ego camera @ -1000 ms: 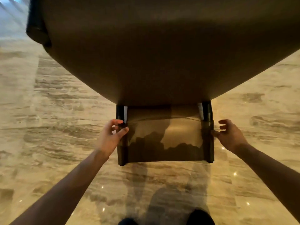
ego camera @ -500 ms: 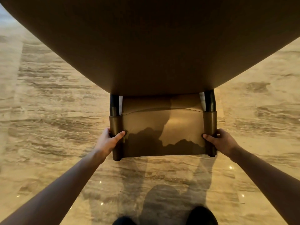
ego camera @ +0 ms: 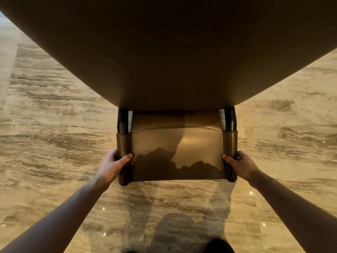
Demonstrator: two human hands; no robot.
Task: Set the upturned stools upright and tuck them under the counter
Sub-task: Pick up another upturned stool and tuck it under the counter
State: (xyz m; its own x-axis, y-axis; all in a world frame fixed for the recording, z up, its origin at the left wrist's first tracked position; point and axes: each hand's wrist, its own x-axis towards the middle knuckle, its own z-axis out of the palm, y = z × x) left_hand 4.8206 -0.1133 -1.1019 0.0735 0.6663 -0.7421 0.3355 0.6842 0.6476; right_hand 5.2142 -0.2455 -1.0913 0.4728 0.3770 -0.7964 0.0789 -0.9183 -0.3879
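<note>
A stool with a tan leather backrest (ego camera: 182, 143) and dark posts stands upright in front of me, its seat hidden beneath the brown counter top (ego camera: 164, 52) that fills the upper view. My left hand (ego camera: 113, 164) is wrapped around the backrest's left sleeve, thumb on the leather face. On the right sleeve my right hand (ego camera: 240, 164) grips the same way. Only the backrest and the tops of two posts stick out from under the counter's edge.
Polished beige stone floor (ego camera: 54, 125) with streaked veining spreads to both sides and behind me. My shoes (ego camera: 217, 246) show at the bottom edge, with my shadow on the floor between them and the stool.
Both hands went from loosely touching the backrest sides to gripping them lower down. The counter now covers more of the view, and the stool sits slightly further under it.
</note>
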